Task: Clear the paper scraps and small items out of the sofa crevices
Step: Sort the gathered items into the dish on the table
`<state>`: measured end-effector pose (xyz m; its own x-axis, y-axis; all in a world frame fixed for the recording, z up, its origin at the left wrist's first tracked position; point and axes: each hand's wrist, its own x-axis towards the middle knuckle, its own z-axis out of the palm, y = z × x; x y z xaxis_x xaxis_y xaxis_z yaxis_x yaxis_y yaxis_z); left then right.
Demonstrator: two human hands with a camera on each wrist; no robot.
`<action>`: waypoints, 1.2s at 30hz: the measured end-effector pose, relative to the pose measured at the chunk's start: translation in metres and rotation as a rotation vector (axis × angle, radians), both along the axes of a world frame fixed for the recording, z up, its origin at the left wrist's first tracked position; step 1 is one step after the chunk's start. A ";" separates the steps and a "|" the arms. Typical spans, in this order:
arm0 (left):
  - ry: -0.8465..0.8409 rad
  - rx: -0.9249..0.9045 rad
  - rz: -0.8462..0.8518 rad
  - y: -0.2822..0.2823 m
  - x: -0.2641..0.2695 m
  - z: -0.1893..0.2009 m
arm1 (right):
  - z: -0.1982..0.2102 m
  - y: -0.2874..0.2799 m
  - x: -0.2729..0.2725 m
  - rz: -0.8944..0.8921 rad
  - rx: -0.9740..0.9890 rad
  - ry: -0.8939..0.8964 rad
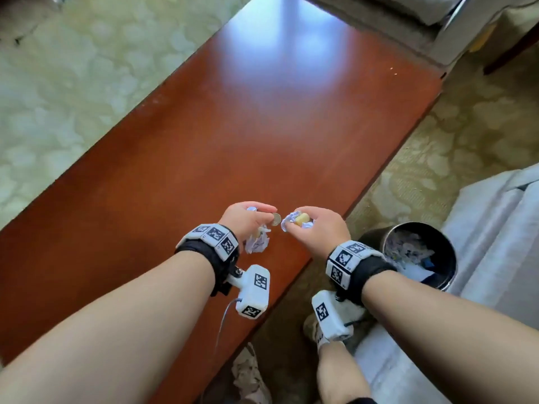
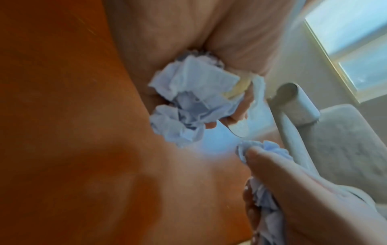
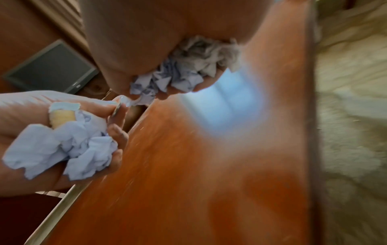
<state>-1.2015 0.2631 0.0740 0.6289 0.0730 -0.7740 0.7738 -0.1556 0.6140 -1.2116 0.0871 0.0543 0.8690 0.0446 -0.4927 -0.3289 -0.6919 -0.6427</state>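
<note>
Both forearms reach fwd over the near end of the desk (image 1: 262, 126), hands close together, almost fingertip to fingertip, wrists strapped w/ marker bands. Left hand (image 1: 248, 220): fingers curled round a wad of crumpled paper scraps (image 1: 256, 242) hanging below the palm, thumb + forefinger pinching a coin (image 1: 276, 219) at the tip; left wrist view shows the same wad (image 2: 188, 99) w/ a small yellowish item (image 2: 238, 87) tucked in it. Right hand (image 1: 318, 228): fingers curled round its own paper wad (image 1: 288, 221) plus a yellowish cork-like piece (image 1: 302, 219) sitting on top; right wrist view shows that wad (image 3: 188, 69) bunched under the palm, paper sticking out past the fingertips. So both hands closed on scraps, neither spread. Hands sit above the desk, can't tell if touching it. Desk is glossy red-brown wood, window glare on the far half. Round dark bin (image 1: 420, 255) on the floor just right of the right wrist, already w/ paper scraps inside. Pale sofa (image 1: 495, 243) at right edge, beside the bin. Patterned greenish carpet (image 1: 73, 83) around the desk. Another crumpled paper lump (image 1: 248, 371) on the floor near the person's feet. Dark flat screen (image 3: 52, 68) in the bg of the right wrist view.
</note>
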 end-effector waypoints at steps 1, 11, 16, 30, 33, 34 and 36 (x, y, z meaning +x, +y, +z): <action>-0.002 0.001 0.038 0.026 -0.016 0.001 | 0.003 0.025 -0.008 0.044 0.000 -0.005; 0.054 0.091 0.504 0.252 -0.211 0.010 | 0.011 0.233 -0.106 0.451 0.007 0.008; 0.124 0.188 0.553 0.288 -0.299 -0.010 | 0.003 0.281 -0.160 0.614 -0.024 0.045; 0.104 0.260 0.620 0.288 -0.331 -0.051 | -0.021 0.315 -0.206 0.811 -0.104 -0.030; 0.115 0.250 0.617 0.287 -0.331 -0.053 | -0.019 0.311 -0.204 0.812 -0.098 -0.034; 0.121 0.251 0.617 0.285 -0.330 -0.053 | -0.018 0.309 -0.203 0.807 -0.099 -0.032; 0.124 0.246 0.626 0.282 -0.329 -0.053 | -0.016 0.304 -0.199 0.791 -0.103 -0.032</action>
<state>-1.5308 0.5452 0.0210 0.3189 0.5771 -0.7518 0.8258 0.2201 0.5192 -1.4109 0.3907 0.0380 0.6123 0.6100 -0.5031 0.3023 -0.7685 -0.5640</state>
